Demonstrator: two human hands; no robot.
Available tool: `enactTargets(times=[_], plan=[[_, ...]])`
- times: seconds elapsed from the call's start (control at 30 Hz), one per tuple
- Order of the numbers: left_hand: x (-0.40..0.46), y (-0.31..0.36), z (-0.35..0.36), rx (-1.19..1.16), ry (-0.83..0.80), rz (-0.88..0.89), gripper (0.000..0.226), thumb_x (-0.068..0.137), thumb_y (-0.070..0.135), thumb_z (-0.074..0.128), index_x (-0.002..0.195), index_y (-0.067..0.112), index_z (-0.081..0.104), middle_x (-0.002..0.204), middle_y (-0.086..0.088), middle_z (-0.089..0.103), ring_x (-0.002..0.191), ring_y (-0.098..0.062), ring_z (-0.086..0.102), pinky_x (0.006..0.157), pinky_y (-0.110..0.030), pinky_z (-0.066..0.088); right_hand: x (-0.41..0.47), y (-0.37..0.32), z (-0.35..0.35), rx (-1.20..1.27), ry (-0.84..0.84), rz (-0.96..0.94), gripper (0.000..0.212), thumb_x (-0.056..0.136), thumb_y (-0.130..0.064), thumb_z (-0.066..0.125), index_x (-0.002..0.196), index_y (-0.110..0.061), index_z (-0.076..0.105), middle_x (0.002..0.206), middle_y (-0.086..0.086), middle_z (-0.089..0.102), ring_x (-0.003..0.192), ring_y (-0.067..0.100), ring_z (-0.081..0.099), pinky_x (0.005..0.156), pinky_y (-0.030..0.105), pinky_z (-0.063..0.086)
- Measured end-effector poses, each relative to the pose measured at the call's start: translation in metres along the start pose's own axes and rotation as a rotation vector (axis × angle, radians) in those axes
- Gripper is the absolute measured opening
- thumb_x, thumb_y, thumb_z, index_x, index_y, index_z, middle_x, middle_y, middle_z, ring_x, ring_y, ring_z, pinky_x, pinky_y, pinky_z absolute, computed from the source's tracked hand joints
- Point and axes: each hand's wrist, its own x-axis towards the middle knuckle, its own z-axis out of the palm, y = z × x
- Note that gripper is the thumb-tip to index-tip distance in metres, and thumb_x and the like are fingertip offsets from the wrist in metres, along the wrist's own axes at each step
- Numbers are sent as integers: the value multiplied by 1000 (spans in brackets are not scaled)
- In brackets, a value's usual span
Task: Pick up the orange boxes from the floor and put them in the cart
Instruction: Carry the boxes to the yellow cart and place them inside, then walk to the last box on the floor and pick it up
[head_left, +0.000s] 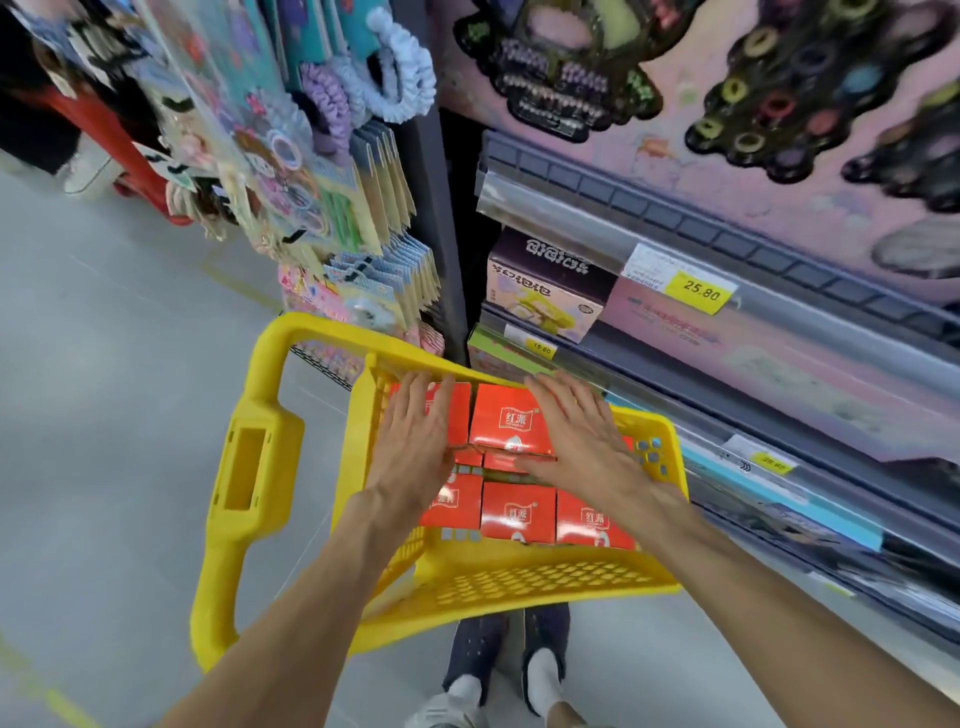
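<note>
Both the left hand (415, 441) and the right hand (576, 436) lie open and flat on the orange boxes (511, 423) inside the yellow cart (545, 577).

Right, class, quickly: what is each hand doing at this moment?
Left hand: open, flat over the orange boxes, holding nothing.
Right hand: open, fingers spread, holding nothing.
</note>
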Motion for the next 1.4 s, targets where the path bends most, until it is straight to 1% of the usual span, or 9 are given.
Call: enactTargets(times=[0.2, 0.37, 0.57, 0.7, 0.87, 1.03, 1.17, 1.3, 1.4], plan=[[-10, 64, -79, -84, 6, 292, 78, 89, 35, 70, 151, 18, 26, 153, -5, 33, 146, -27, 23, 120, -42, 23, -74, 0, -93, -13, 53, 97, 91, 82, -67, 60, 153, -20, 26, 154, 2, 35, 145, 22, 23, 119, 44, 21], [-41, 146, -152, -54, 39, 554, 74, 85, 41, 70, 146, 12, 39, 141, -9, 46, 136, -32, 38, 115, -45, 32, -183, -1, -197, -54, 132, 260, 87, 86, -62, 61, 153, -20, 26, 152, 7, 39, 143, 25, 29, 115, 38, 22], [-92, 297, -221, -16, 43, 932, 75, 85, 54, 57, 145, 13, 39, 147, -12, 44, 136, -34, 40, 112, -46, 35, -370, 16, -292, -94, 321, 546, 88, 83, -70, 55, 152, -22, 26, 152, 4, 39, 143, 25, 33, 115, 42, 29], [-132, 414, -248, -39, 83, 1195, 66, 87, 51, 61, 140, 16, 42, 138, -10, 50, 127, -32, 48, 107, -43, 42, -505, 18, -333, -60, 430, 769, 89, 86, -68, 56, 154, -23, 20, 151, 1, 40, 137, 21, 38, 110, 34, 33], [-196, 566, -254, 6, 71, 1432, 68, 94, 56, 53, 149, 21, 34, 152, -2, 37, 141, -24, 33, 116, -37, 29, -666, 28, -351, -51, 531, 1002, 94, 83, -71, 56, 153, -19, 23, 151, 3, 40, 135, 22, 41, 109, 33, 37], [-280, 719, -234, -7, 34, 1635, 74, 90, 62, 37, 144, 13, 43, 141, -8, 49, 130, -29, 47, 108, -41, 41, -812, 38, -353, -49, 654, 1173, 93, 83, -71, 56, 153, -18, 25, 149, 2, 40, 136, 19, 39, 109, 23, 28], [-342, 827, -202, -32, -27, 1740, 80, 90, 72, 36, 146, 15, 38, 147, -5, 43, 134, -25, 42, 112, -39, 36, -914, 47, -350, -54, 686, 1312, 91, 84, -66, 60, 153, -18, 25, 151, 6, 39, 137, 24, 38, 109, 32, 32], [-402, 921, -185, -37, -61, 1869, 74, 93, 62, 48, 149, 14, 35, 151, -5, 39, 138, -23, 36, 116, -34, 28, -1002, 58, -355, -78, 752, 1428, 109, 72, -90, 32, 152, -17, 27, 153, 7, 38, 139, 25, 37, 114, 34, 30], [-432, 985, -174, -69, -83, 1927, 73, 94, 59, 50, 152, 19, 28, 155, -1, 33, 143, -21, 32, 117, -36, 28, -1058, 74, -361, -62, 764, 1542, 97, 81, -75, 52, 154, -20, 22, 157, 4, 33, 139, 24, 37, 112, 34, 31]])
